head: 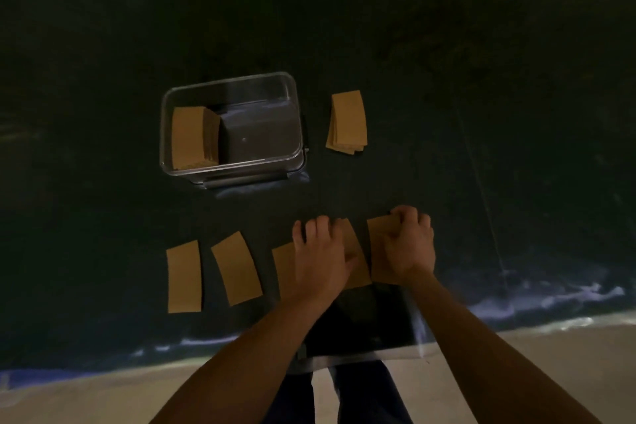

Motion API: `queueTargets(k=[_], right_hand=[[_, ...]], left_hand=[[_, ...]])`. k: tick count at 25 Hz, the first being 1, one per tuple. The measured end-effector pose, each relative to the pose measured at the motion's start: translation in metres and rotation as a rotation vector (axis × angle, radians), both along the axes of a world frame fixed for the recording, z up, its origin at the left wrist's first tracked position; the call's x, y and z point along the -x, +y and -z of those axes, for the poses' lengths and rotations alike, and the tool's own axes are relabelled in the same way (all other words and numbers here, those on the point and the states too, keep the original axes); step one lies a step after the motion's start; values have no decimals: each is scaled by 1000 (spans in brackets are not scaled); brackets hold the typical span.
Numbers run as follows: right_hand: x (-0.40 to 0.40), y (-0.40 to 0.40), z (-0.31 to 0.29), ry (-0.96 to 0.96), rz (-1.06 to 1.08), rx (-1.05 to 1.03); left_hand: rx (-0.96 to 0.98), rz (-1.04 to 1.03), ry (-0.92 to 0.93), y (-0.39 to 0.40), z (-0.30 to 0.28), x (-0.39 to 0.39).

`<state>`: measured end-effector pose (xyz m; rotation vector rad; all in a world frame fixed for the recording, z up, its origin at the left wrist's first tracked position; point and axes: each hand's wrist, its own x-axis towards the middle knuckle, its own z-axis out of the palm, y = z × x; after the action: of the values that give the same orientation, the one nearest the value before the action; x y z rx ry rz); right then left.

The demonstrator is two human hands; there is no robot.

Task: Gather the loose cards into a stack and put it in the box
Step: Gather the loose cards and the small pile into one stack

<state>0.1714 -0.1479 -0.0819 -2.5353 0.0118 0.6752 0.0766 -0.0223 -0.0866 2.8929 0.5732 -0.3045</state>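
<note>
Two plain tan cardboard cards, one (pixel 184 276) farthest out and one (pixel 236 268) nearer, lie left of the left hand (pixel 321 256), which presses flat, fingers spread, on two more cards (pixel 354 251). Just beside it, the right hand (pixel 407 243) curls around a card's (pixel 378 234) far edge. Beyond the hands stand a clear plastic box (pixel 231 129) holding a stack (pixel 192 138), and another stack (pixel 347 122) to its right. No writing is readable.

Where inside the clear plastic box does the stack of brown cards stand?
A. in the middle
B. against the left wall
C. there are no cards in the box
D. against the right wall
B: the stack of brown cards stands at the left wall of the clear plastic box, and the right part is bare.
</note>
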Motion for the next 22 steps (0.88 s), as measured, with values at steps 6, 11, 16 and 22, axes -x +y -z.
queueTargets(k=[6,11,16,22], right_hand=[[4,-4,-5,42,166,-310],[9,-16,-16,279,395,-614],[22,-15,-27,609,549,-1009],[31,-9,-33,695,501,-981]], left_hand=[[212,-133,27,-5,-8,-9],[853,-237,-6,16,-15,10],[773,-245,187,77,-6,46],[423,-185,161,61,-4,51]])
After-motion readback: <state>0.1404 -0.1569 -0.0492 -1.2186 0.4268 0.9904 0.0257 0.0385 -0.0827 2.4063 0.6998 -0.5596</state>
